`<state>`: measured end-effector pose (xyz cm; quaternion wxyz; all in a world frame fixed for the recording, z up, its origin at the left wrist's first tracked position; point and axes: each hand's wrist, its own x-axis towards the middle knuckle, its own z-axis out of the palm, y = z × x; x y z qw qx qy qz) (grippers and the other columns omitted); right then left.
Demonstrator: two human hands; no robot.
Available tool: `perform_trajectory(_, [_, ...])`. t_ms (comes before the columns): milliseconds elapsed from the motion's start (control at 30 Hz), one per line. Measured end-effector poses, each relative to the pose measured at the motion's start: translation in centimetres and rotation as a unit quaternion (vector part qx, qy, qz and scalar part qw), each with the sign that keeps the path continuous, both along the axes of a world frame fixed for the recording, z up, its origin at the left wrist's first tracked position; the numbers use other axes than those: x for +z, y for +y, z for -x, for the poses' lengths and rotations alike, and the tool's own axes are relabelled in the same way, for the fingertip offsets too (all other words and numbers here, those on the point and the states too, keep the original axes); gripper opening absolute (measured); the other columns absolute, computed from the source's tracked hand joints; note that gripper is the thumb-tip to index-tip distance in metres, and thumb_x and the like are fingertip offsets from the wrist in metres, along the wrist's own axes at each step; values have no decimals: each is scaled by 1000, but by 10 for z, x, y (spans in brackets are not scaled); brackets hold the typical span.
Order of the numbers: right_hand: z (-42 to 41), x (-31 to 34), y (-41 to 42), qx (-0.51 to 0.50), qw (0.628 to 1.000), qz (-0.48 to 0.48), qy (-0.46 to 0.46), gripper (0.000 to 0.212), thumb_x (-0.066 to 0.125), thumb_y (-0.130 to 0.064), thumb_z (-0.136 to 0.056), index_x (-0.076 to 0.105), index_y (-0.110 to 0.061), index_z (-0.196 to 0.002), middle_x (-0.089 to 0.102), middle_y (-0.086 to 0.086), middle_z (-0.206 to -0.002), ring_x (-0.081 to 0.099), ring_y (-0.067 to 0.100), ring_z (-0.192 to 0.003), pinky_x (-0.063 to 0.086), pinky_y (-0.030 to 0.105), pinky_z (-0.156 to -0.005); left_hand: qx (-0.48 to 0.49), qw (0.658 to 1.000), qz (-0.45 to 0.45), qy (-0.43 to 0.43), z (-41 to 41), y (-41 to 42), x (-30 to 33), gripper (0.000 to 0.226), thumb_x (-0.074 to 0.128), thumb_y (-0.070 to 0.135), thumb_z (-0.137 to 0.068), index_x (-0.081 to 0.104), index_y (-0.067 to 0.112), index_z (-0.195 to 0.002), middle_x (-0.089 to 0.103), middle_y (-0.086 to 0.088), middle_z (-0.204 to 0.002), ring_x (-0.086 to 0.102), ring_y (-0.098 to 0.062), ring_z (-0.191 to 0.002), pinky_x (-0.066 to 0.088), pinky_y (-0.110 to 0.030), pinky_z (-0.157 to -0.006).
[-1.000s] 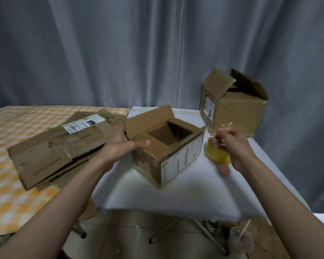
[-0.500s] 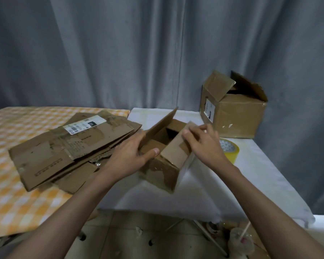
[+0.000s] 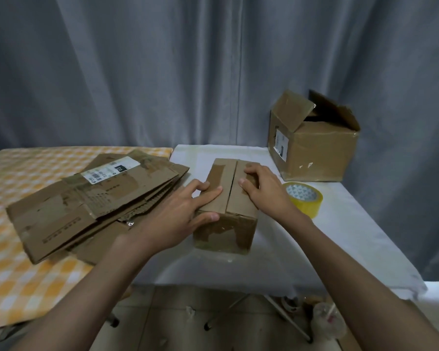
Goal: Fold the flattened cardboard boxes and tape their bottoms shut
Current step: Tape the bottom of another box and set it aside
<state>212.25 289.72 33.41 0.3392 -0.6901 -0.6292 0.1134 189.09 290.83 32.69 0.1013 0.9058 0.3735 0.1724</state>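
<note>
A small brown cardboard box (image 3: 224, 230) stands on the white table (image 3: 322, 239) with its two top flaps folded down and meeting in a seam along the middle. My left hand (image 3: 185, 211) lies on the left flap with straight fingers, its thumb against the near side of the box. My right hand (image 3: 264, 191) presses flat on the right flap. A yellow tape roll (image 3: 305, 198) lies on the table just right of my right wrist. A stack of flattened cardboard boxes (image 3: 91, 198) lies to the left, overlapping the checkered table.
A larger folded box (image 3: 317, 153) with open top flaps stands at the back right of the white table. An orange-checkered cloth (image 3: 23, 274) covers the left table. A grey curtain (image 3: 162, 72) hangs behind. Table legs and clutter show on the floor below.
The box's flaps stood open a second ago; both hands have folded them down flat. My right hand left the tape roll and came onto the box. The box has turned.
</note>
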Motion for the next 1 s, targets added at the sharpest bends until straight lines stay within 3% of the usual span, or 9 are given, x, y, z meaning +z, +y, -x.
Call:
perform_trajectory(167, [1,2,-7,-6,1000,-12,-12,44,58,-34,-98,58,-14,-137,36,4,-140,50,17,-123,33,24,-103,28,992,-95,80,-3,-1,1,80,10,77,-86,22,40,-155,35,6,-146,33,-15,-119,34,-30,-106])
perform_trajectory(367, [3,3,-23,-6,999,-16,-32,48,48,-32,-103,50,-7,-143,47,10,-146,44,24,-133,32,30,-108,60,987,-128,73,-17,-5,-3,84,3,74,-87,24,32,-157,37,4,-147,36,-19,-128,37,-35,-109])
perform_trajectory(633, [1,-14,-28,-26,999,-20,-27,48,30,-22,-109,31,-2,-153,30,11,-161,24,20,-148,13,17,-113,76,990,23,-116,-55,-1,-9,66,16,52,-103,19,16,-158,24,4,-157,36,-17,-139,34,-38,-114])
perform_trajectory(700, [-5,-13,-17,-31,999,-14,-24,46,30,-20,-109,35,0,-150,36,15,-157,30,25,-145,19,23,-113,87,989,34,-112,-68,13,-8,63,17,47,-105,15,14,-158,17,0,-164,21,-16,-149,19,-41,-123])
perform_trajectory(800, [-19,-13,15,-41,999,-10,-28,31,30,-17,-107,47,-3,-129,53,19,-132,50,36,-122,37,36,-98,103,991,45,-77,-88,41,-9,61,17,43,-107,10,13,-159,10,-2,-167,7,-15,-153,6,-38,-125])
perform_trajectory(1000, [-50,-8,84,-48,997,10,-61,34,27,-22,-107,49,-6,-128,51,15,-133,56,39,-113,45,44,-93,123,991,12,-57,-125,99,-1,56,25,38,-107,24,8,-154,29,-8,-159,26,-22,-145,16,-40,-121])
